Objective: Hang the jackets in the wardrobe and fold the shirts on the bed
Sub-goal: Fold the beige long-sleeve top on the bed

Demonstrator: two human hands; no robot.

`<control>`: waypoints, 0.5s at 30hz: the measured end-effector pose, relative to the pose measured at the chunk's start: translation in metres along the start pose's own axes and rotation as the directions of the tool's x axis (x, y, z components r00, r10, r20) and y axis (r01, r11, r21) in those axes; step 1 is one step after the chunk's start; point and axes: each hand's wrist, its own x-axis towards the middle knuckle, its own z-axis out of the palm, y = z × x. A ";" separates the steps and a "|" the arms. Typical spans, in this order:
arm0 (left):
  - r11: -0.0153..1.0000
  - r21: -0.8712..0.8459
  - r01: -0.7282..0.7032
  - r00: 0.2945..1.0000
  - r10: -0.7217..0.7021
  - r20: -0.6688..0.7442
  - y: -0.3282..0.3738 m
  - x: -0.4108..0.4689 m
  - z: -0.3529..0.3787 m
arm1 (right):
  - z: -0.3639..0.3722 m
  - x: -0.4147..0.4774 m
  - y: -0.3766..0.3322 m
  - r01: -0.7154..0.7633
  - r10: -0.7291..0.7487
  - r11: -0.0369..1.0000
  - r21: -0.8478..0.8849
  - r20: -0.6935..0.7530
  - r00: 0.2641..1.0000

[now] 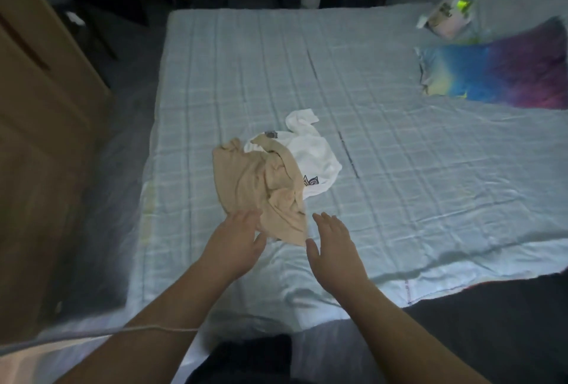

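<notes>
On the bed (384,137), the beige shirt (261,187) lies crumpled, overlapping the white shirt (310,156), within easy reach for folding; the left hand (236,242) rests flat on its near edge, fingers (246,217) straight, while the right hand (332,245) hovers just beside it, fingers spread, holding nothing.

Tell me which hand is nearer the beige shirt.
Left. The left hand touches the beige shirt's near edge; the right hand hovers open just to its right.
</notes>
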 end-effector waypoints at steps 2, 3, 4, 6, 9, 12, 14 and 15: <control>0.998 -0.010 0.056 0.996 -0.055 0.068 -0.011 0.043 0.015 | 0.014 0.043 0.014 -0.026 0.026 1.000 0.005 0.080 0.996; 0.997 -0.001 0.073 0.991 -0.072 0.109 -0.018 0.065 0.025 | 0.022 0.064 0.021 -0.044 0.042 0.999 0.011 0.121 0.992; 0.995 0.013 0.097 0.983 -0.097 0.158 -0.024 0.087 0.035 | 0.030 0.083 0.028 -0.069 0.065 0.997 0.022 0.156 0.986; 0.989 0.056 0.136 0.958 -0.145 0.248 -0.034 0.126 0.053 | 0.046 0.118 0.043 -0.136 0.120 0.989 0.061 0.208 0.971; 0.981 0.067 0.183 0.936 -0.195 0.293 -0.044 0.173 0.088 | 0.073 0.163 0.067 -0.270 0.225 0.952 0.146 0.266 0.937; 0.972 0.014 0.236 0.914 -0.226 0.337 -0.046 0.208 0.132 | 0.104 0.201 0.089 -0.411 0.328 0.892 0.185 0.361 0.873; 0.972 0.002 0.234 0.915 -0.221 0.337 -0.047 0.224 0.163 | 0.127 0.224 0.101 -0.471 0.359 0.860 0.196 0.423 0.832; 0.973 0.010 0.230 0.916 -0.220 0.337 -0.046 0.229 0.176 | 0.137 0.235 0.105 -0.493 0.369 0.844 0.210 0.438 0.819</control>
